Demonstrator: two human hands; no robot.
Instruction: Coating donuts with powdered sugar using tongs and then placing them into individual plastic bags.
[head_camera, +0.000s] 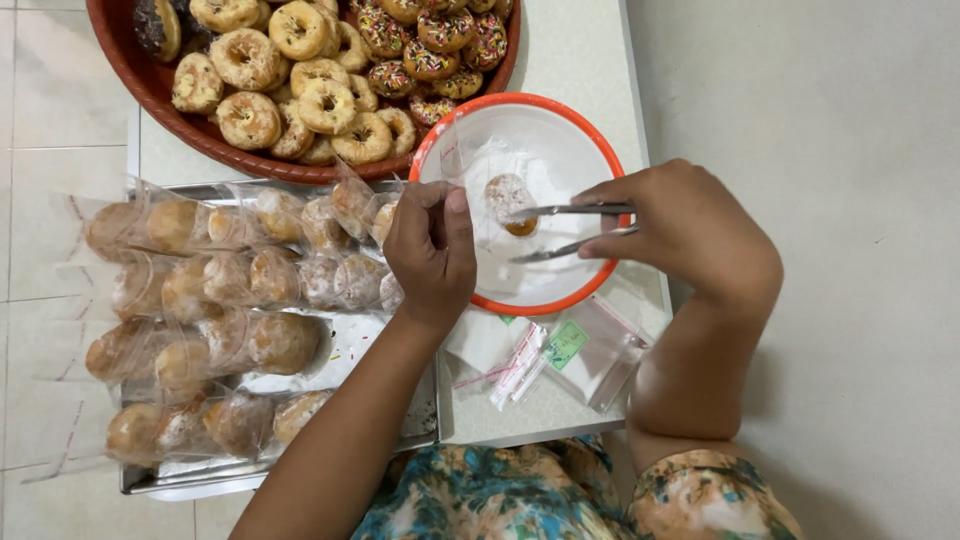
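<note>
The doughnut is small, round and pale with white sugar, a patch of golden-brown crust showing at its lower right edge; it sits in a clear bag over the white bowl, which has an orange rim and a dusting of sugar inside. The right hand comes in from the right with the wrist bent and the knuckles up, fingers closed around the handles of metal tongs; the two blades run leftward, spread a little at the hand and narrowing toward the doughnut, the upper tip touching it, though whether they pinch it or only rest against it cannot be told. The left hand reaches up from below, forearm slanting across the tray, thumb and fingertips pinched on the bag's edge at the bowl's left rim, holding the mouth of the bag up. On the tray, just left of that hand, lie bagged doughnuts in rows, some overlapping. Above, a red basket holds plain sugared doughnuts and a few with coloured sprinkles; its top is cut off by the frame. Below the bowl a stack of empty bags lies on the table. The bag around the doughnut is so transparent that its outline is hard to follow, and the lower tong tip is lost against the white of the bowl. The left palm is turned away and unseen.
</note>
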